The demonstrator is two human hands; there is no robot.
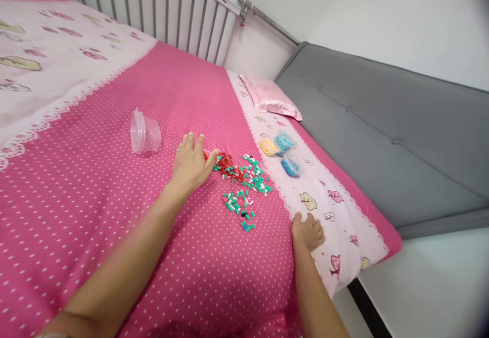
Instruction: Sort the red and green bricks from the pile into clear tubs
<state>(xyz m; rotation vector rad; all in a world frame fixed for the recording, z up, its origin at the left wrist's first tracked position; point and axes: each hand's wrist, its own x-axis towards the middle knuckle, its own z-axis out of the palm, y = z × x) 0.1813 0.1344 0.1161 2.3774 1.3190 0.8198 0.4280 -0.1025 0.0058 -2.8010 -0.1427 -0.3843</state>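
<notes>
From where I stand, the small pieces [231, 170] lie in a loose scatter on the bed [187, 88], around the middle of the frame. Red ones bunch toward the upper left of the heap, while green and white ones spread to the right and below, with a few dark ones among them. The left hand [193, 162] lies just left of the heap, palm down with fingers stretched out and nothing visible in its grasp; its thumb reaches the red edge. The right hand [308, 230], right of centre and lower down, rests on the pale printed strip with its fingers partly bent. I cannot tell whether it pinches the cloth.

The pieces look light and stiff, probably smooth plastic, so they should roll or slip easily. A few at a time would suit a fingertip pinch by their sides; a cupped palm would gather more. The soft cover may let some sink or skid.

Left of centre, a clear tub [145, 133] lies tipped over, and I make out no pieces inside. Right of centre, three little tubs sit close together: a yellow tub [269, 146], a teal tub [285, 143] and a blue tub [291, 165], each named for its contents.
</notes>
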